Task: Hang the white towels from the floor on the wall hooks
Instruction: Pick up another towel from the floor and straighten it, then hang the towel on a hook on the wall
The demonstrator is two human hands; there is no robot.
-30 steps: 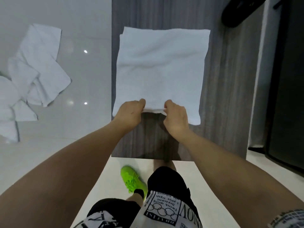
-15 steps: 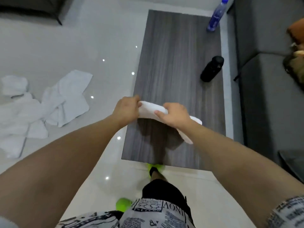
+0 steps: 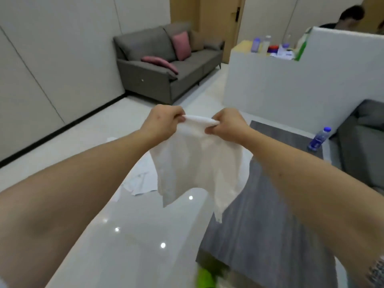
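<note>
**Towel held up by its top edge, hooks not in view**

Taking the towel [image 3: 197, 163] as landmark: to its left and below, more white towels [image 3: 141, 183] are seen lying on the glossy floor [image 3: 124, 235]. The left hand [image 3: 162, 121] is curled round the left end of the towel's bunched top edge; the right hand [image 3: 226, 125] pinches the right end, the two hands close together. The towel hangs free between them, clear of the floor, its lower corners drooping unevenly. Right of it and below stands the grey desk [image 3: 259, 235], with a bottle [image 3: 319, 138] at its far end.

The cloth is judged light, soft and limp. A hold at the top hem, gathered or near a corner, is judged best for slipping it over a hook. No wall hooks can be made out.
</note>
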